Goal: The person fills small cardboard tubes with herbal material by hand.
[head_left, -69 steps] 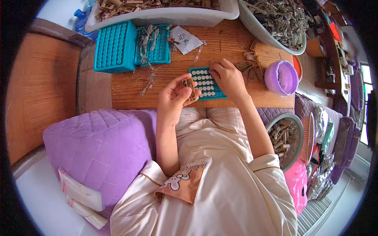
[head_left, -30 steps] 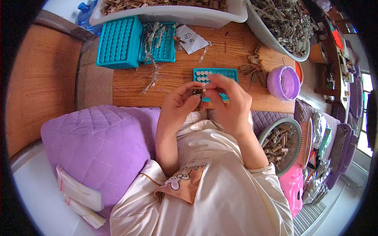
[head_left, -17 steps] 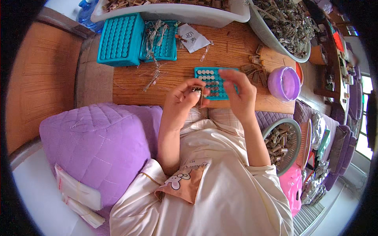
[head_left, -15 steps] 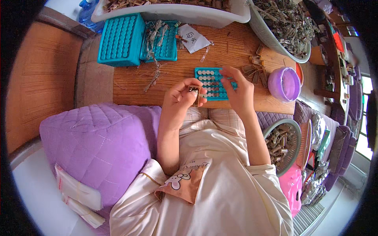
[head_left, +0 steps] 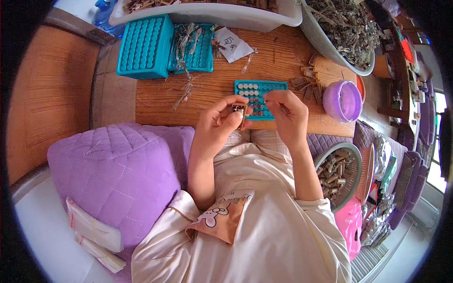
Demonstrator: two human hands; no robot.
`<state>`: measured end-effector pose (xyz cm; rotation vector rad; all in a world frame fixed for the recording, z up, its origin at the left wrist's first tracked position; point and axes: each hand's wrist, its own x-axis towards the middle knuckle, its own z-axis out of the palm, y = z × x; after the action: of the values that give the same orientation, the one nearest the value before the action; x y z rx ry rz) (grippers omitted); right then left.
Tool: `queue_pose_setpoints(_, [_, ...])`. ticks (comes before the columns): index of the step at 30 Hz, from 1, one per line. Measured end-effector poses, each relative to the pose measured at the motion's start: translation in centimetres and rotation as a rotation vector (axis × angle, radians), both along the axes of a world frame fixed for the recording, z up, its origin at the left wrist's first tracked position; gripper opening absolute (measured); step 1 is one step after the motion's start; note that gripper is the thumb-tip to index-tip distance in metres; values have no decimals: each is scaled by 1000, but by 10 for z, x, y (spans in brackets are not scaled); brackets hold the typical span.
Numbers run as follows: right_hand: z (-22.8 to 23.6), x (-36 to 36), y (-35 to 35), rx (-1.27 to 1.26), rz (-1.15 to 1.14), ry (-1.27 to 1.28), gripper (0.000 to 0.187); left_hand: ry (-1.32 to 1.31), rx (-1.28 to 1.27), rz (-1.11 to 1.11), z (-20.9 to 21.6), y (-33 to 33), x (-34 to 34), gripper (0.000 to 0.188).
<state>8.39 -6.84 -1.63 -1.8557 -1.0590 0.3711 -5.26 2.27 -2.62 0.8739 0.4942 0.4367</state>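
My left hand (head_left: 212, 125) is closed around a small brown, box-shaped piece (head_left: 239, 108) with dark and whitish parts inside, its thumb pressed against the front. To its right, my right hand (head_left: 292, 118) is raised over a teal tray (head_left: 273, 86), thumb and index finger pinched together. Whatever those fingertips hold is too small to make out. Rows of small white and silvery round pieces (head_left: 248, 89) sit in the tray's left part. Both hands partly cover the tray's near side.
Several brown frames (head_left: 309, 85) and a purple bowl (head_left: 341, 101) stand to the right. Stacked teal trays (head_left: 144, 47) and tangled clear strips (head_left: 187, 42) are back left. Full white (head_left: 226, 18) and grey (head_left: 325, 45) tubs line the back. A grey basket (head_left: 357, 177) sits near my right forearm.
The brown piece in my left hand has shifted slightly right and tilted. My right hand has moved slightly to the right, its fingers drawn closer into a pinch.
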Motion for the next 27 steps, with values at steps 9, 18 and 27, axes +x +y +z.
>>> queue_pose_setpoints(9, [20,-31,4,217,46,-116,16,-47,41,-90,4,-3,-1,29])
queue_pose_setpoints(18, [36,-9,-10,3,286,-162,16,78,360,-223,7,-10,-3,29])
queue_pose_setpoints(27, [59,15,-15,-416,574,212,43,12,585,-508,3,-19,5,30])
